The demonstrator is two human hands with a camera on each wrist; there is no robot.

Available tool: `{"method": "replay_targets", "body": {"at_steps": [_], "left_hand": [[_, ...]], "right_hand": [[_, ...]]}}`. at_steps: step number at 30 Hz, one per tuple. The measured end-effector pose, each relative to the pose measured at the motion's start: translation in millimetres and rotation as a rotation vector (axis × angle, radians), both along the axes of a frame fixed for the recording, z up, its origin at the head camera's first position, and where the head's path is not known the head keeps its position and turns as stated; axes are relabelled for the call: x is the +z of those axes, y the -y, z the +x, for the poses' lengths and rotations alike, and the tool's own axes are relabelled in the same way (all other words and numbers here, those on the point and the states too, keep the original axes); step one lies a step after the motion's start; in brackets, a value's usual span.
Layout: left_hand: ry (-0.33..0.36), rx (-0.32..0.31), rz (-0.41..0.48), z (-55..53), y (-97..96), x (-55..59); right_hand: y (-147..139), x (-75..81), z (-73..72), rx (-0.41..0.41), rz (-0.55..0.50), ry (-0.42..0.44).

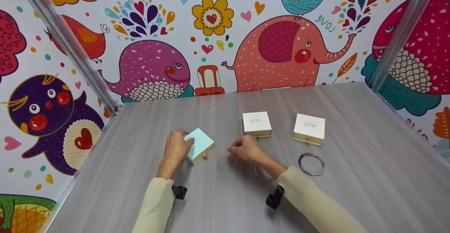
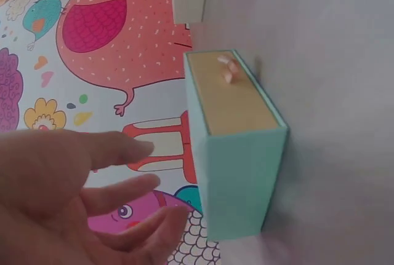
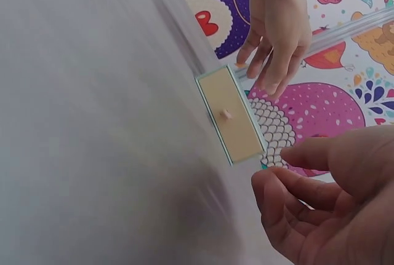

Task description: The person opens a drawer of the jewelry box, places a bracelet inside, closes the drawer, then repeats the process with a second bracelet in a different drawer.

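Note:
A mint-green drawer box [image 1: 199, 144] with a tan front and a small ribbon pull stands on the table, left of the middle. My left hand [image 1: 174, 148] is at its left side, fingers loosely extended; the left wrist view shows a gap between fingertips and box [image 2: 240, 179]. My right hand [image 1: 248, 149] hovers to the right of the box, its fingers loosely bent and nothing visible in them. In the right wrist view its thumb and index finger stand apart, near the box front [image 3: 229, 120]. Beneath my right wrist lies a thin pale bangle [image 1: 261, 175], partly hidden.
Two white drawer boxes with gold fronts stand farther back, one at the centre [image 1: 257, 122] and one to the right [image 1: 309, 127]. A dark translucent bangle [image 1: 300, 165] lies in front of the right one. Cartoon-printed walls [image 1: 218, 53] border the grey table [image 1: 140, 127].

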State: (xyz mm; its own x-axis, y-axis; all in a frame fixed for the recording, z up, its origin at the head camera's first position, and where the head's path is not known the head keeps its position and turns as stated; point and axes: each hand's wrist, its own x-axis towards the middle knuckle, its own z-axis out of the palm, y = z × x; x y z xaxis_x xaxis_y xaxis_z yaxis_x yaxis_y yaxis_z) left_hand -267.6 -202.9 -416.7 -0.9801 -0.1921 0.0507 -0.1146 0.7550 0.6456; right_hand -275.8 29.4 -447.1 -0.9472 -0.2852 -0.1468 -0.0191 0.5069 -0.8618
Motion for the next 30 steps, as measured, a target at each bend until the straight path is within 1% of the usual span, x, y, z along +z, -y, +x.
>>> {"method": "replay_targets", "body": {"at_steps": [3, 5, 8, 10, 12, 15, 18, 20, 25, 30], "left_hand": [[-0.01, -0.031, 0.033, -3.9, 1.4, 3.0], [-0.013, -0.051, 0.06, -6.2, 2.1, 2.6], [-0.012, -0.073, 0.094, -9.3, 0.7, -0.9], [0.005, -0.082, 0.139, -11.3, -2.3, -4.3], [0.011, -0.087, 0.19, -13.9, -6.4, -7.6], [0.002, -0.089, 0.252, -17.9, -14.6, -11.4], [-0.024, -0.081, 0.268, -21.5, -24.7, -11.6], [-0.03, -0.081, 0.281, -23.0, -31.8, -11.6], [-0.045, -0.094, 0.322, -24.5, -47.6, -12.3], [-0.059, -0.119, 0.347, -26.0, -58.0, -15.0]], "right_hand": [[-7.1, 0.5, -1.7, -0.036, 0.007, -0.04], [-11.8, -0.4, -2.8, -0.056, 0.006, -0.068], [-19.6, -2.3, -4.3, -0.088, 0.002, -0.097], [-25.3, -3.4, -5.2, -0.112, -0.006, -0.096], [-31.0, -4.3, -6.2, -0.135, -0.016, -0.098], [-38.3, -6.3, -7.5, -0.173, -0.027, -0.11], [-43.5, -8.0, -9.2, -0.209, -0.06, -0.115], [-46.4, -9.3, -10.4, -0.234, -0.073, -0.116], [-53.7, -12.5, -13.6, -0.273, -0.069, -0.116], [-59.8, -16.1, -16.7, -0.315, -0.084, -0.104]]}}
